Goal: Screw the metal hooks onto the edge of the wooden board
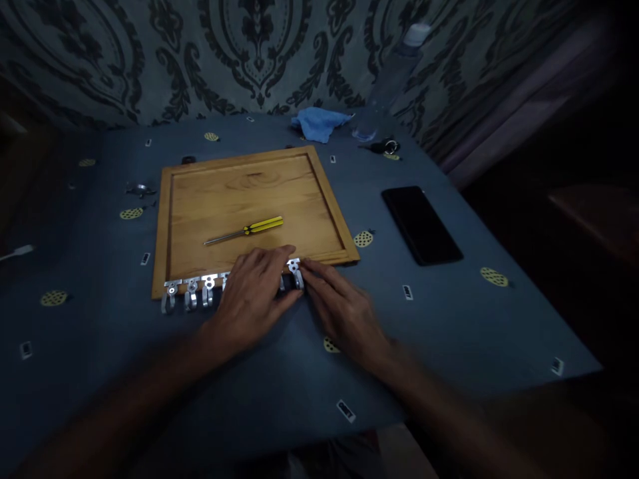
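Note:
A framed wooden board lies flat on the table, and a screwdriver with a yellow and black handle rests on it. Several shiny metal hooks line the board's near edge, part of the row being covered by my left hand. The thumb and index finger of that hand close about a metal hook toward the right of the row. From the other side, my right hand meets the same hook with its fingertips, fingers bent and held together. Its thumb is mostly hidden.
A black phone lies right of the board. Behind stand a clear bottle with a white cap, a blue cloth and keys on a ring. A small metal piece lies left of the board. The patterned wall borders the table's back.

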A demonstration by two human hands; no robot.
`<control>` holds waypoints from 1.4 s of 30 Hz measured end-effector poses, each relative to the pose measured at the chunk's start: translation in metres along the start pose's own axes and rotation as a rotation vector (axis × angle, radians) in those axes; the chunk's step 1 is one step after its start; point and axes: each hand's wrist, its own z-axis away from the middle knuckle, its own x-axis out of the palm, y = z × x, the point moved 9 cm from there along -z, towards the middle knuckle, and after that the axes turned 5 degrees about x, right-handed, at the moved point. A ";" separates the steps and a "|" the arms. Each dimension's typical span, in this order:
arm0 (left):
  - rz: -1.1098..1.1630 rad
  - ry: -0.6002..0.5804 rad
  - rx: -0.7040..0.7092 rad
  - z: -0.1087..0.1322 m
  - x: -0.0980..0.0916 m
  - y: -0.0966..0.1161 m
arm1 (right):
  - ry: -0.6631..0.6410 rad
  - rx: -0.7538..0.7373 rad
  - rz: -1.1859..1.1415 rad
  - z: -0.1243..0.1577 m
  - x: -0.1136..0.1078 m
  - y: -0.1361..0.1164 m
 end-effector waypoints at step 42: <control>0.052 0.036 -0.034 -0.002 -0.003 -0.002 | -0.005 -0.042 -0.019 0.000 -0.001 0.001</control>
